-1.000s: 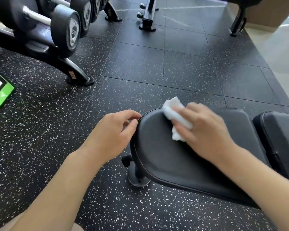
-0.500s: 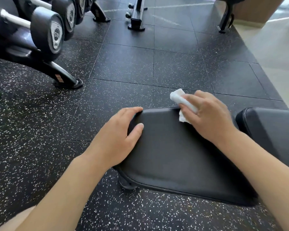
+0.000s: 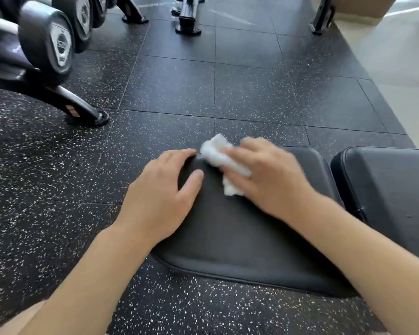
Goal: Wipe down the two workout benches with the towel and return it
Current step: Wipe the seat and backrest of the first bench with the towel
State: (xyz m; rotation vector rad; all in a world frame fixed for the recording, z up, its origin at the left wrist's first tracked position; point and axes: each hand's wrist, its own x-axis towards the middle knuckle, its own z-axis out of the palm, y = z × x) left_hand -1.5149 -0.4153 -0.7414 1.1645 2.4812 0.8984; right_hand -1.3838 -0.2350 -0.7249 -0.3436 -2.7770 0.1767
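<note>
Mid-wipe, by the look of it, with the return not yet begun. Left hand (image 3: 160, 197) flat and relaxed on the left end of the seat pad (image 3: 240, 238), steadying. Right hand (image 3: 269, 177) blurred, fingers pressing the crumpled white towel (image 3: 218, 155) onto the pad's far left part. Back pad (image 3: 392, 189) on the right untouched; second bench not identifiable

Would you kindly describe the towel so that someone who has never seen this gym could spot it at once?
Start at the black padded bench seat low in the middle of the speckled rubber floor. At its far end, the right hand presses a small crumpled towel onto the pad, just beside the left hand. It is the only white, soft thing among dark pads and flooring.
</note>
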